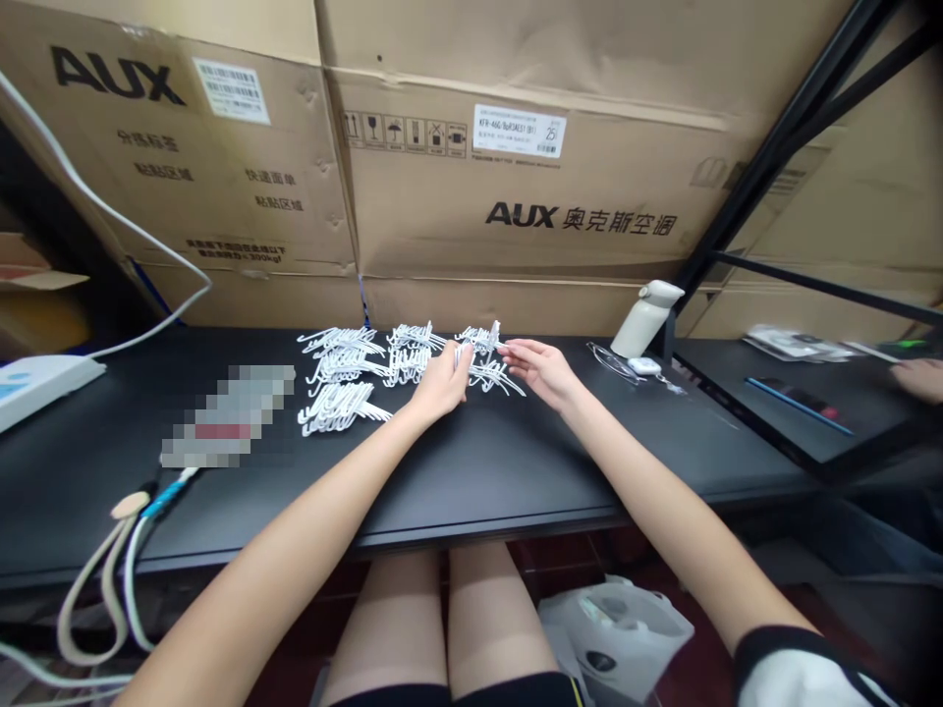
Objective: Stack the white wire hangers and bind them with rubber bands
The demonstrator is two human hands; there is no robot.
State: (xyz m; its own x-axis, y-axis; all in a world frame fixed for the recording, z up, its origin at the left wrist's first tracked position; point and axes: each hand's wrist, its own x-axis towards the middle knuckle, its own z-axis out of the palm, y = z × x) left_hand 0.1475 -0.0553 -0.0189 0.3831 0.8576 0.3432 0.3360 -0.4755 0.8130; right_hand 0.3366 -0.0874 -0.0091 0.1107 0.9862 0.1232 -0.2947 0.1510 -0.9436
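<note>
Several bundles of thin white hook-ended strips point(343, 407) lie in rough rows on the black table. My left hand point(442, 383) is closed at the back right group, thumb up, around a bundle of white strips point(482, 340) whose ends stick out beyond the fingers. My right hand point(541, 371) is just to the right, its thumb and fingertips pinched together at the tip of that bundle. More white strips point(497, 378) lie on the table below and between the hands. The exact kind of the strips is too small to tell.
A cream bottle point(639, 322) stands at the back right, beside glasses point(615, 361) and a small white case point(644, 366). At left lie a blurred-out flat object point(232, 417) with a strap and a white power strip point(51, 383). Large cartons point(442, 216) back the table. Another person's hand point(919, 378) shows far right.
</note>
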